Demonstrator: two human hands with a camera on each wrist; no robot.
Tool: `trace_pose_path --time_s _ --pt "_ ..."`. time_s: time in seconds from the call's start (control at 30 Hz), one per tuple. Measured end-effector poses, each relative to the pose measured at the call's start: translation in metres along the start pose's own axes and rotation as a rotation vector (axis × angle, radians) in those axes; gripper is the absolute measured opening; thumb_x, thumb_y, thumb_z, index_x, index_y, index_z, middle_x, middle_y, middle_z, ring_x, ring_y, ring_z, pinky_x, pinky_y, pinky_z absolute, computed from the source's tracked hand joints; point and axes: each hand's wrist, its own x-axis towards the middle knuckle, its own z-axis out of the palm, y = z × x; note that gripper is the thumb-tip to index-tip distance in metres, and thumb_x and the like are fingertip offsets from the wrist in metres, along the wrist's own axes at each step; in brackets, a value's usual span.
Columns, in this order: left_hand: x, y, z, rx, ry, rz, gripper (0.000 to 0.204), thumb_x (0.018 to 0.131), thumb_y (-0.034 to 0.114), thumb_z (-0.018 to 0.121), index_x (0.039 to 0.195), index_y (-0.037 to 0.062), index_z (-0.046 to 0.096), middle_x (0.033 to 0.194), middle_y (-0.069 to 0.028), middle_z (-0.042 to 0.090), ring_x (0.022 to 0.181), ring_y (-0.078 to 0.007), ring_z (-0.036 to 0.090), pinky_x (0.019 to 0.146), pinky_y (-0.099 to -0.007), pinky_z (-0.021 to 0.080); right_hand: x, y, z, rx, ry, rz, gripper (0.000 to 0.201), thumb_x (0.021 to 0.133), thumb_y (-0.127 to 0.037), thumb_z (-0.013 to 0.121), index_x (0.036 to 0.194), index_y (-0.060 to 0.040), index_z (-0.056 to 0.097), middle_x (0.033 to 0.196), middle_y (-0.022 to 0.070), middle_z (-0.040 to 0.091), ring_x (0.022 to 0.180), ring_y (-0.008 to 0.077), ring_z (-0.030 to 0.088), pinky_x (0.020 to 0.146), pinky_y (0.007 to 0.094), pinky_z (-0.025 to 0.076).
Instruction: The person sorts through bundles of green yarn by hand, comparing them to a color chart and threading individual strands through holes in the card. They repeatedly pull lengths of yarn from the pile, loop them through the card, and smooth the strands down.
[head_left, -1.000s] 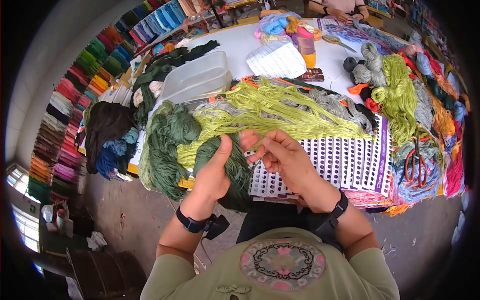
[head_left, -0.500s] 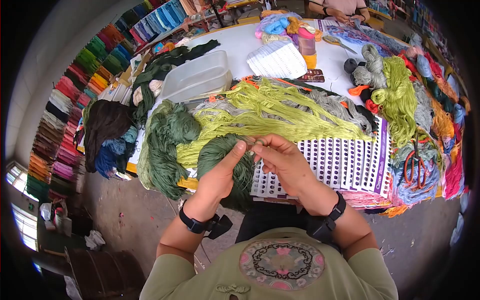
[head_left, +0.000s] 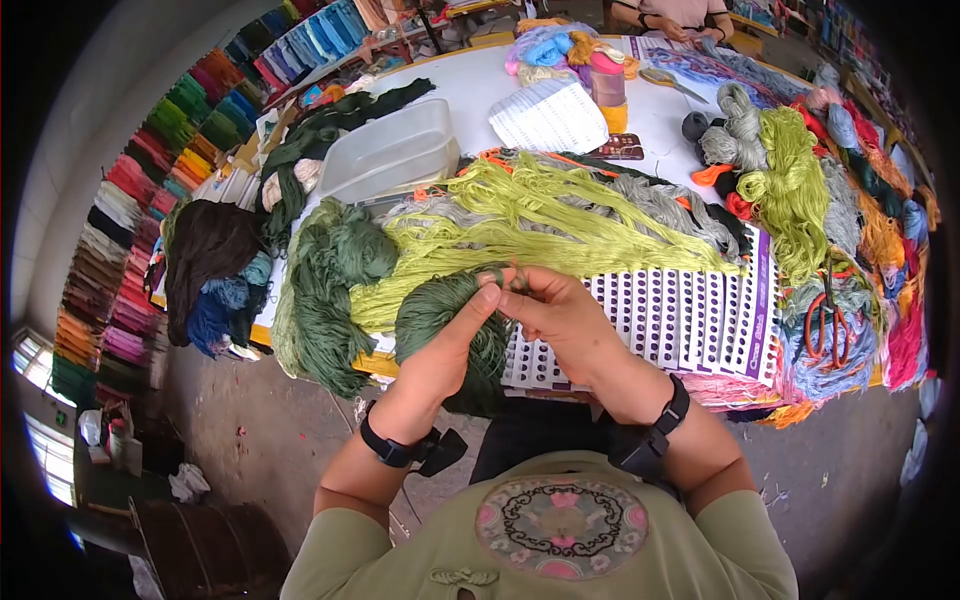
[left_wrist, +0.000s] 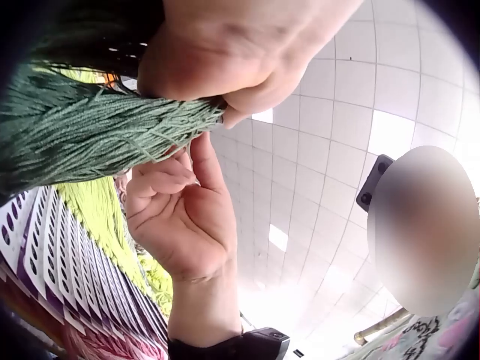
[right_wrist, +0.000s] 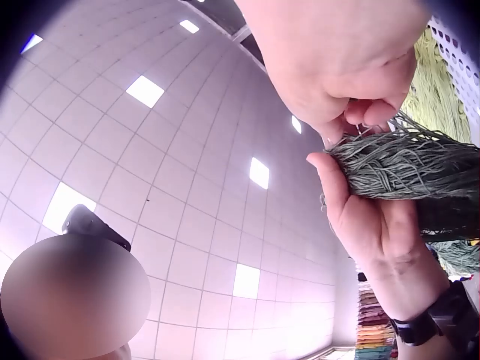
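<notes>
A dark green skein of thread point(head_left: 425, 312) hangs over my left hand point(head_left: 442, 352), which grips it near its looped end. My right hand point(head_left: 568, 322) meets the left at that end, thumb and fingertips pinching strands there. In the left wrist view the gathered strands point(left_wrist: 97, 135) run out to a narrow tip between both hands. From the right wrist, the left thumb point(right_wrist: 330, 180) lies along the skein's end while the right fingers curl in at its top. Just left on the table lies another dark green skein point(head_left: 335, 300).
Yellow-green thread point(head_left: 560, 235) spreads across the table beyond my hands. Punched white thread cards point(head_left: 690, 325) lie to the right. A clear plastic bin point(head_left: 390, 150) stands behind, and red-handled scissors point(head_left: 826, 330) rest on blue thread at far right. Another person point(head_left: 675, 20) sits opposite.
My left fingers, extended earlier, have closed in on the skein's end. The right hand has moved slightly left, bringing both hands' fingertips together there.
</notes>
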Motion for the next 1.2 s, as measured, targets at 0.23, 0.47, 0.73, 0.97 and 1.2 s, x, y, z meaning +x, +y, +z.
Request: trace_pose_path --time_s 0.23,0.47,0.73,0.97,1.2 --pt "-0.003 0.009 -0.009 -0.388 -0.001 -0.106 0.043 0.097 0.039 0.046 0.115 0.0019 0.059 0.114 -0.0089 0.059 0.107 -0.0156 0.055 0.093 -0.0308 0.044 -0.004 -0.002 -0.005 0.349 -0.011 0.095 0.016 0.088 -0.025 0.064 0.093 -0.0100 0.063 0.077 -0.0043 0.059 0.063 0.0019 0.046 0.058 0.0182 0.039" --pt "-0.003 0.007 -0.002 -0.234 -0.020 -0.085 0.044 0.098 0.036 0.044 0.120 -0.0020 0.054 0.117 -0.0128 0.059 0.107 -0.0212 0.057 0.094 -0.0351 0.046 -0.007 0.002 0.000 -0.115 -0.057 -0.107 0.016 0.089 -0.021 0.061 0.096 -0.0063 0.065 0.087 -0.0044 0.061 0.070 0.0020 0.048 0.060 0.0193 0.039" --pt "-0.003 0.001 -0.010 -0.246 -0.007 -0.071 0.026 0.095 0.022 0.053 0.109 0.0001 0.058 0.101 -0.0082 0.063 0.093 -0.0170 0.059 0.084 -0.0310 0.048 -0.008 0.000 -0.003 0.101 -0.040 0.002 0.015 0.088 -0.019 0.062 0.098 -0.0081 0.065 0.087 -0.0059 0.061 0.072 0.0003 0.048 0.059 0.0185 0.038" --pt "-0.002 -0.001 -0.009 -0.201 0.018 -0.080 0.021 0.094 0.017 0.055 0.105 0.0001 0.060 0.109 -0.0090 0.063 0.099 -0.0163 0.057 0.087 -0.0312 0.046 -0.006 0.002 -0.006 0.290 -0.075 0.072 0.017 0.090 -0.024 0.060 0.098 -0.0087 0.062 0.078 -0.0037 0.057 0.064 0.0022 0.046 0.058 0.0185 0.037" --pt "-0.003 0.010 -0.010 -0.428 -0.110 -0.094 0.038 0.097 0.032 0.049 0.112 -0.0014 0.058 0.110 -0.0126 0.063 0.105 -0.0207 0.057 0.090 -0.0349 0.047 -0.007 -0.003 -0.008 0.292 -0.080 0.071 0.020 0.094 -0.024 0.055 0.103 -0.0069 0.059 0.086 -0.0004 0.061 0.066 0.0031 0.049 0.059 0.0190 0.040"
